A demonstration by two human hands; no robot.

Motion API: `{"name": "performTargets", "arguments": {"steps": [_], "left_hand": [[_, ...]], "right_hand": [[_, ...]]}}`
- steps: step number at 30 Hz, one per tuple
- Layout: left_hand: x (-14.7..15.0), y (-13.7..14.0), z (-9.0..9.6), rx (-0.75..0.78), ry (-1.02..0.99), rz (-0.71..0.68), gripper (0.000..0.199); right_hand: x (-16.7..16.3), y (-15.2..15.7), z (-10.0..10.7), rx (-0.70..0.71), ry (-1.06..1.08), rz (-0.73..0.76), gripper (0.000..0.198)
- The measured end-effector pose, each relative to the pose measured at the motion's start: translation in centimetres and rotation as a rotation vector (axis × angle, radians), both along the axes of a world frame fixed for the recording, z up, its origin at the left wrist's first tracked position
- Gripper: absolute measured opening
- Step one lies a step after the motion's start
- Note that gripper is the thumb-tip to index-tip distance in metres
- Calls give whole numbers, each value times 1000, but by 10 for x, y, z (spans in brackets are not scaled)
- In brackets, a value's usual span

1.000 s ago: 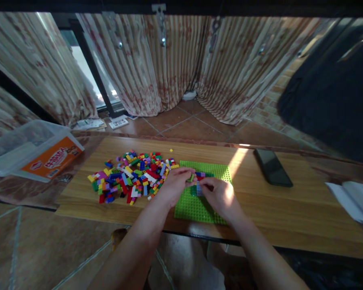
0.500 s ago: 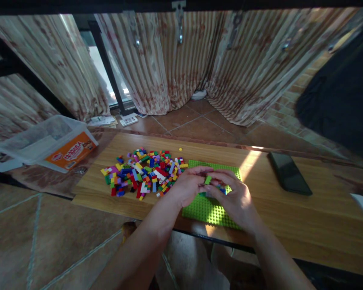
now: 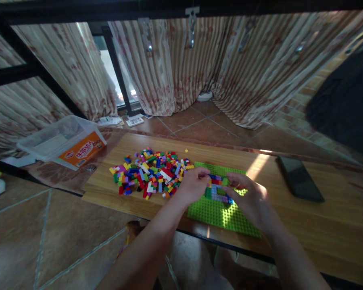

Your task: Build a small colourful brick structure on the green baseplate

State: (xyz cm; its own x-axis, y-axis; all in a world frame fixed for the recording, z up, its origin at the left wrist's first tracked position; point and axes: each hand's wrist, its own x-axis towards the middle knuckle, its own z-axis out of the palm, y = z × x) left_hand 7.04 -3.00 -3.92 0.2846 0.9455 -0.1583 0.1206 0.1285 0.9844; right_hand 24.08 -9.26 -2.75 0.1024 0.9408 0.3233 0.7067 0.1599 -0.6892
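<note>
A light-green toy brick (image 3: 226, 182) is pinched between the thumb and fingers of my right hand (image 3: 249, 197), above the right part of the green baseplate (image 3: 213, 215). On the baseplate, between my hands, sits a group of joined toy bricks (image 3: 217, 192) in blue, red, purple, green and grey. My left hand (image 3: 196, 184) is at the left side of this group with its fingers curled together. Whatever those fingers hold, if anything, is hidden. Just left of that hand spreads a pile of loose coloured bricks (image 3: 153, 171).
A black phone (image 3: 300, 179) lies on the wooden table (image 3: 335, 225) at the right. One yellow brick (image 3: 186, 150) lies apart near the far edge. Beyond the table's left end stands a clear plastic box (image 3: 63, 141) with an orange label. Striped curtains (image 3: 181, 72) hang behind.
My hands have moved apart, and the light-green brick is now in my right hand alone. The joined bricks on the baseplate have come into sight. The whole view has shifted slightly.
</note>
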Motion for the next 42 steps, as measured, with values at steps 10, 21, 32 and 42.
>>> {"name": "performTargets", "arguments": {"steps": [10,21,32,42], "left_hand": [[-61,29,26,340,437,169,24],[-109,33,34,518,1126,-4,30],[-111,36,30,489,1108,9,28],[-100,38,30,444,1138,74,29]], "right_hand": [[21,-1,-4,-55,-163,82,20],[29,-3,2,-77,-195,109,18],[20,0,-4,-104,-150,96,16],[8,-2,4,-149,-94,176,17]]}}
